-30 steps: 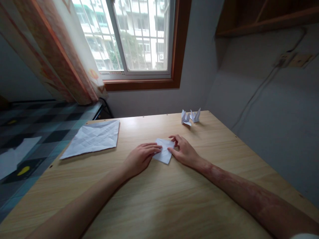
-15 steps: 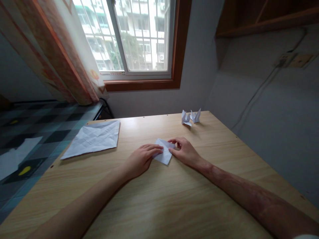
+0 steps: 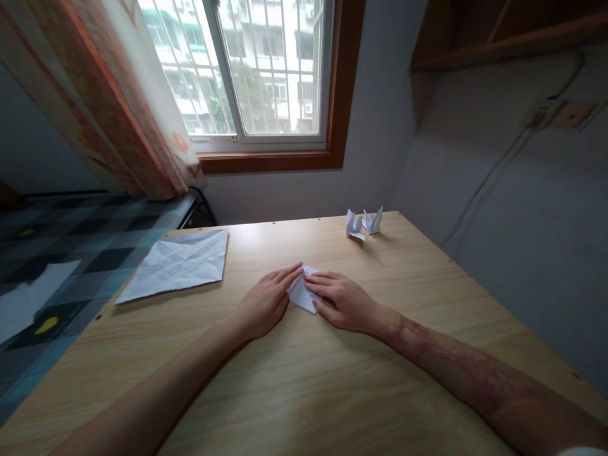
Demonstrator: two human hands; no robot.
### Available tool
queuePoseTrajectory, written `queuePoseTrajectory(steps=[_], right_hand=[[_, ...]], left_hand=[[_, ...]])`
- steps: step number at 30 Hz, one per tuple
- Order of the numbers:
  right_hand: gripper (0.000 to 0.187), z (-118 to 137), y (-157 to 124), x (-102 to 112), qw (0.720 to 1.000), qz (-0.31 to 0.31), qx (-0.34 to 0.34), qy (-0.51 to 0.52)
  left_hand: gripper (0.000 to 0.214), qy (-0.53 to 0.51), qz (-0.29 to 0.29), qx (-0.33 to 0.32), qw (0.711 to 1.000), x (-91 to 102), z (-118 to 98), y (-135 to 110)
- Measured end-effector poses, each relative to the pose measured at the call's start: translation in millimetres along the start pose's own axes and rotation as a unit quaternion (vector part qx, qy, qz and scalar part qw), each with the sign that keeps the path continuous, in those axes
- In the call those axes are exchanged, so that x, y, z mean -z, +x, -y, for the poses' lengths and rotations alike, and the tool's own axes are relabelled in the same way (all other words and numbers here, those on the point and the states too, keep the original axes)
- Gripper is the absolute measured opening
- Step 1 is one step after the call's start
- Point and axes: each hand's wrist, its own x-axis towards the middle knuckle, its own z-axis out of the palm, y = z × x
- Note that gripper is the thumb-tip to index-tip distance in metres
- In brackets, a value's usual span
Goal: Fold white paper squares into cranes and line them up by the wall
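Observation:
A small folded piece of white paper [image 3: 301, 298] lies on the wooden table [image 3: 275, 392] between my two hands. My left hand [image 3: 266, 303] rests along its left edge with fingers stretched forward. From the other side, the fingers of my right hand [image 3: 346, 301] lie flat over the paper's right part, the thumb near its lower corner. Under those fingers the right part of the paper is hidden. It looks narrower now, folded over toward the left.
Two folded paper figures, one left [image 3: 354, 227] and one right [image 3: 373, 221], stand at the table's far right. A large creased sheet [image 3: 185, 263] lies at the far left. More white paper [image 3: 33, 304] is on a checkered bed [image 3: 95, 221]. Beyond are a window [image 3: 280, 76] and wall.
The paper's right flap has been folded over to the left. My right hand has gone from pinching its right edge to pressing on top, while my left fingers have shifted to its left edge.

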Motion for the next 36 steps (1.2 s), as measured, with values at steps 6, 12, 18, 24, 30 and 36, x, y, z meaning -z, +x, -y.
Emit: queuePoseTrajectory(steps=[6,12,18,24,30,36], right_hand=[[0.041,1.4,1.4,4.2,1.0,0.007,0.02,0.016],[0.028,-0.5,0.0,1.6,0.998,-0.024,0.002,0.053],[0.028,-3.0,-1.3,-3.0,0.998,-0.042,-0.022,0.033],[0.035,-3.7,-1.8,-1.7,1.0,-0.021,-0.012,0.018],[0.039,-1.8,-0.7,0.9,1.0,0.003,-0.004,0.019],[0.039,-0.1,0.5,2.1,1.0,0.003,0.001,0.026]], left_hand=[[0.064,0.028,0.03,0.015,0.999,1.1,-0.1,0.5],[0.055,0.056,0.011,0.074,0.996,2.2,-5.3,2.5],[0.041,0.058,-0.057,0.106,0.991,7.0,-12.3,2.0],[0.032,0.059,-0.106,0.113,0.986,4.5,-9.7,1.9],[0.011,0.032,-0.132,0.107,0.985,3.3,-7.3,0.3],[0.011,0.036,-0.15,0.061,0.986,4.7,-10.6,-0.2]])
